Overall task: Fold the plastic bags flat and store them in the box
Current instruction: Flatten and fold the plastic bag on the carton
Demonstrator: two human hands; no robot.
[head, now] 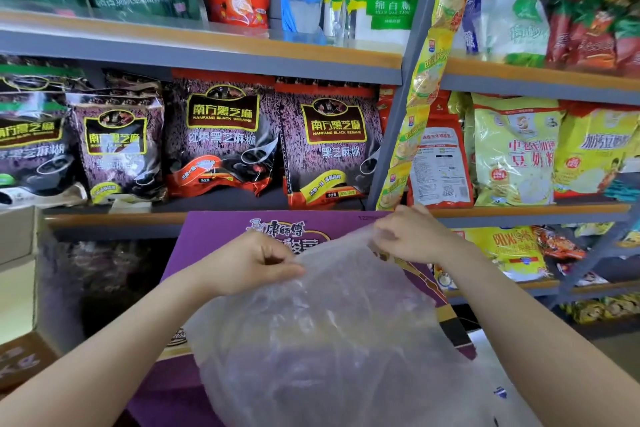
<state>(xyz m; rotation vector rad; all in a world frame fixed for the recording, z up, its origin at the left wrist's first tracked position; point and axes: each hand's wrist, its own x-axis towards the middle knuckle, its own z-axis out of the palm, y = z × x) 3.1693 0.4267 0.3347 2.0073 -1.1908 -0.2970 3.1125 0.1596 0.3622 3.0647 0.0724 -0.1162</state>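
Note:
A large clear plastic bag (332, 333) lies spread over the top of a purple cardboard box (214, 236) in front of me. My left hand (252, 262) pinches the bag's upper left edge with closed fingers. My right hand (412, 236) grips the bag's upper right corner, lifting it slightly off the box. The bag is wrinkled and hangs over the box's near and right sides, hiding much of the lid.
Grey metal shelves (221, 61) stand right behind the box, packed with black sesame powder bags (221, 135) and yellow soy milk bags (512, 149). A strip of yellow sachets (429, 80) hangs on the shelf post. Brown cartons (20, 288) sit at the left.

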